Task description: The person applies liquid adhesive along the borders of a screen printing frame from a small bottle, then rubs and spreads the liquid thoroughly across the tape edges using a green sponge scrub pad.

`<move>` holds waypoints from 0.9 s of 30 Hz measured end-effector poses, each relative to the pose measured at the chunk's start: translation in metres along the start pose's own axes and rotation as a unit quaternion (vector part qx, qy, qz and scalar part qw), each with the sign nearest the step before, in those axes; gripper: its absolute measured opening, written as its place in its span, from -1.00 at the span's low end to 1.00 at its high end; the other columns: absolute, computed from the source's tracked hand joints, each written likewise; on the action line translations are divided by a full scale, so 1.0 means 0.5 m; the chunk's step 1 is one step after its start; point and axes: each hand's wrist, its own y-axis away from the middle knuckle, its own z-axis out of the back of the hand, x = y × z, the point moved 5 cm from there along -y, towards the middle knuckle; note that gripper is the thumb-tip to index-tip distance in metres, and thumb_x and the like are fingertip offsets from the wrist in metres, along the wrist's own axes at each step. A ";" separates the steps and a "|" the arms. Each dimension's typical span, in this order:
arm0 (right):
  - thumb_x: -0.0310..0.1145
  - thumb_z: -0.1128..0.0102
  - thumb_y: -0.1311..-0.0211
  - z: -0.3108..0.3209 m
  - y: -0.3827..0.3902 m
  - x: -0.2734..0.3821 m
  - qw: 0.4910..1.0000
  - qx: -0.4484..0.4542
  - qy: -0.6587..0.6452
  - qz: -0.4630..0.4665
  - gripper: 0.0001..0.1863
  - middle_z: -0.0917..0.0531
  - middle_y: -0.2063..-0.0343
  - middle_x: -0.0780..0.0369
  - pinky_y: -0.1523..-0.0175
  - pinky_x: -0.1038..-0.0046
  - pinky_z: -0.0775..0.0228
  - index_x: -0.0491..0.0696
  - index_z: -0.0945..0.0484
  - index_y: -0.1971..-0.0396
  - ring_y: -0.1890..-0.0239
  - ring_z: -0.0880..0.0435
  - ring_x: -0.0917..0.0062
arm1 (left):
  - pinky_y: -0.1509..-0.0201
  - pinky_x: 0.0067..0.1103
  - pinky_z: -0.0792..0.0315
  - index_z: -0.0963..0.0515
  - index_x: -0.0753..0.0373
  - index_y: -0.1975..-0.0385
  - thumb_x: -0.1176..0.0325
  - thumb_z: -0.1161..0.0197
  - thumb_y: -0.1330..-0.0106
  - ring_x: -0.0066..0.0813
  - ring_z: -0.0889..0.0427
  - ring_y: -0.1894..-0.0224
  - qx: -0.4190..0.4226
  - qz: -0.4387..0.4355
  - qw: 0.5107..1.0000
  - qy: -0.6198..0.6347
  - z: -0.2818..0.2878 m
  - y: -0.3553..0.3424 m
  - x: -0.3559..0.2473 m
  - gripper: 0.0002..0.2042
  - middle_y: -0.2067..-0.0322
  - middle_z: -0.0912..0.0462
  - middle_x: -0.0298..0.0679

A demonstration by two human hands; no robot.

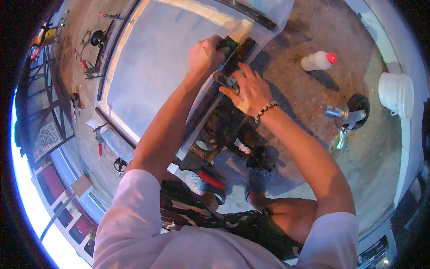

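A pale sheet of mesh or fabric [152,58] lies stretched over a light wooden frame [117,67], with dark bars along its edges. At the frame's near right corner, my left hand [207,54] is closed in a fist against a dark green-black piece [230,45]; its exact kind is hidden by the fingers. Just below, my right hand [251,92], with a beaded bracelet at the wrist, curls thumb and fingers around a small metal clamp part [222,80] on the dark bar [199,105]. The fingertips partly cover that part.
Red-handled clamps [92,71] stand along the frame's left side. A red handle [211,180] sits near my feet. On the concrete floor to the right are a white bottle with a red cap [319,61], a caster wheel with metal fittings [357,107] and a white bucket [396,95].
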 end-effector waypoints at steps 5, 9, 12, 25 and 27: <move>0.13 -0.24 -0.20 0.002 0.002 -0.001 1.000 -0.010 -0.005 0.015 -0.44 -0.43 -0.16 -0.04 -0.11 0.05 -0.45 -0.11 -0.56 0.12 -0.07 -0.53 -0.04 | 0.17 -0.26 -0.57 -0.67 0.17 0.21 0.22 -0.36 -0.15 -0.03 -0.73 0.25 0.010 0.030 0.999 0.010 -0.008 -0.038 -0.014 -0.75 0.33 -0.72 -0.02; 0.10 -0.26 -0.20 0.008 0.002 0.020 1.000 0.000 -0.003 0.016 -0.47 -0.45 -0.14 -0.03 -0.08 0.06 -0.46 -0.11 -0.56 0.13 -0.04 -0.53 -0.04 | 0.15 -0.26 -0.57 -0.66 0.16 0.16 0.23 -0.35 -0.15 -0.03 -0.72 0.23 -0.028 0.028 0.999 0.023 -0.009 -0.072 0.026 -0.72 0.31 -0.72 -0.02; 0.05 -0.30 -0.19 0.005 0.001 -0.009 1.000 -0.004 -0.006 0.003 -0.49 -0.45 -0.15 -0.05 -0.09 0.06 -0.45 -0.11 -0.55 0.12 -0.06 -0.52 -0.04 | 0.14 -0.24 -0.57 -0.66 0.15 0.15 0.22 -0.35 -0.16 -0.04 -0.72 0.21 0.057 -0.001 0.998 -0.020 -0.023 -0.079 -0.046 -0.72 0.30 -0.72 -0.02; -0.05 -0.33 -0.16 0.004 0.007 0.001 1.000 0.020 0.011 0.013 -0.50 -0.42 -0.16 -0.07 -0.14 0.10 -0.43 -0.15 -0.52 0.08 -0.11 -0.48 -0.02 | 0.17 -0.22 -0.59 -0.67 0.14 0.21 0.07 -0.37 -0.14 0.03 -0.71 0.25 -0.013 -0.005 0.999 -0.047 -0.046 -0.163 -0.058 -0.68 0.35 -0.72 -0.02; -0.04 -0.33 -0.17 0.006 0.006 0.007 1.000 0.006 0.018 0.019 -0.49 -0.43 -0.15 -0.06 -0.13 0.10 -0.44 -0.15 -0.53 0.08 -0.10 -0.49 -0.02 | 0.18 -0.23 -0.59 -0.67 0.13 0.21 0.07 -0.36 -0.15 0.03 -0.71 0.26 -0.018 -0.005 0.998 -0.057 -0.040 -0.161 -0.048 -0.68 0.36 -0.72 -0.02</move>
